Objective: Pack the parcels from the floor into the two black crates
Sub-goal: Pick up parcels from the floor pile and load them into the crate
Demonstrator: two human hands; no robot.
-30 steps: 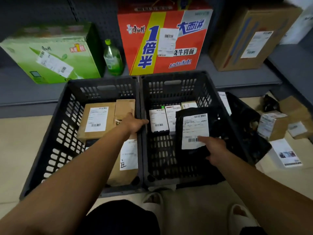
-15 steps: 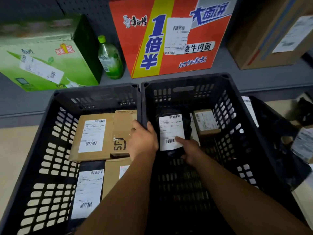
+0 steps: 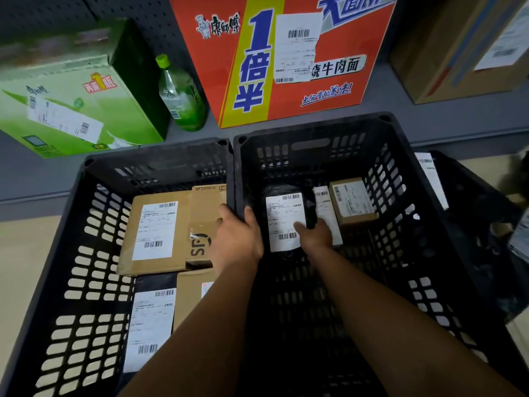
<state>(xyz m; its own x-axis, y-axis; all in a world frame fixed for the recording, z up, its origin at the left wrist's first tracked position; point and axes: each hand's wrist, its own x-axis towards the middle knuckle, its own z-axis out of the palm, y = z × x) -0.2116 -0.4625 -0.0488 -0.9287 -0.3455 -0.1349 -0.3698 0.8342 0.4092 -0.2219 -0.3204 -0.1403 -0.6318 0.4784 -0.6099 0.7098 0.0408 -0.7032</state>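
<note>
Two black crates stand side by side: the left crate (image 3: 71,253) and the right crate (image 3: 400,224). My left hand (image 3: 237,239) grips the walls where they meet, fingers curled over the rim. My right hand (image 3: 315,236) reaches deep into the right crate and holds a black bag parcel (image 3: 283,219) with a white label, thumb on the label. That parcel lies against the far left corner, beside a white box (image 3: 326,213) and a small brown box (image 3: 353,202). The left crate holds brown cardboard parcels (image 3: 154,230) and a black labelled parcel (image 3: 151,325).
Behind the crates a grey shelf carries a green carton (image 3: 71,110), a green bottle (image 3: 183,96), a red noodle carton (image 3: 286,58) and a brown carton (image 3: 458,47). A black bag (image 3: 472,239) with a white label leans against the right crate's outer side.
My right hand has carried the black bag parcel from above the crate's front down to its far left corner. My left hand stayed on the shared rim. The view moved closer.
</note>
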